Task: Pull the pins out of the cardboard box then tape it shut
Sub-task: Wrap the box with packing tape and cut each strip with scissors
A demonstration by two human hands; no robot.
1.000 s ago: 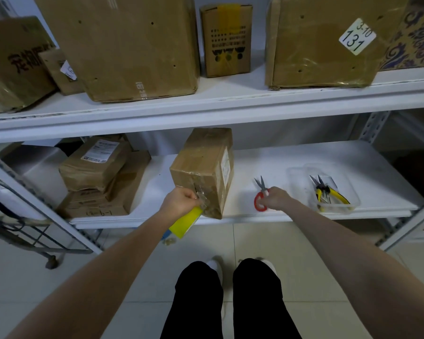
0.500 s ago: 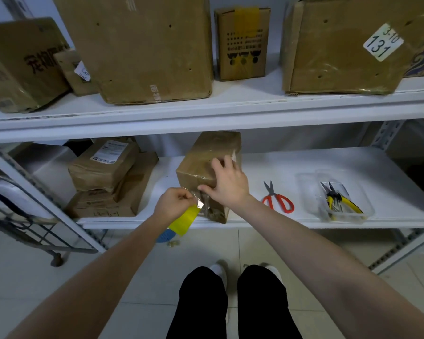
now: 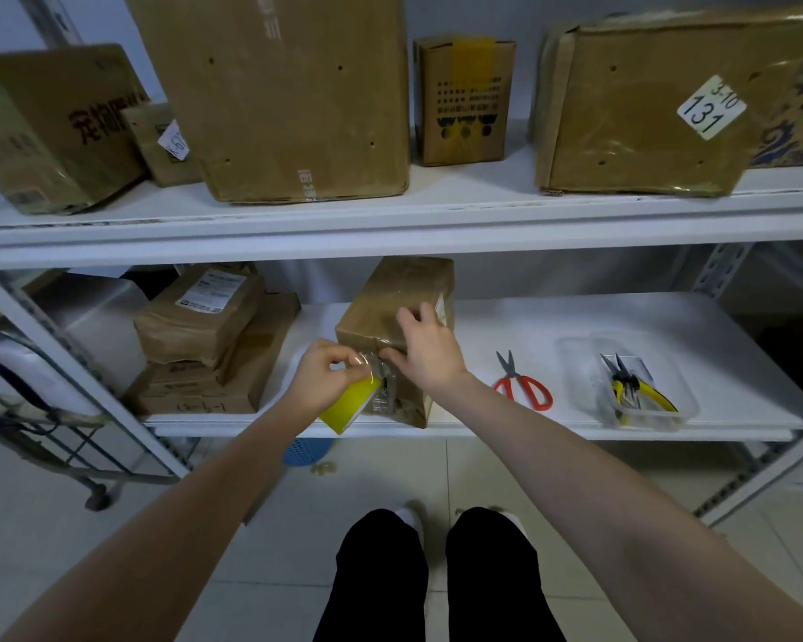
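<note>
While the left hand [image 3: 322, 381] pinches clear tape [image 3: 377, 370] from a yellow roll [image 3: 349, 405], the right hand [image 3: 430, 352] lies on the box [image 3: 390, 294].
Left fingers curl round the roll. Right fingers lie fairly straight and spread over the box's upper front edge, thumb at the tape. The box stands near the front of the lower shelf [image 3: 668, 326], with stacked parcels [image 3: 205, 335] to its left, red scissors [image 3: 525, 386] to its right, and pliers [image 3: 631, 391] in a clear tray [image 3: 578, 363] beyond.

Brown box [image 3: 390, 298], yellow tape roll [image 3: 349, 405], red-handled scissors [image 3: 525, 389].
</note>
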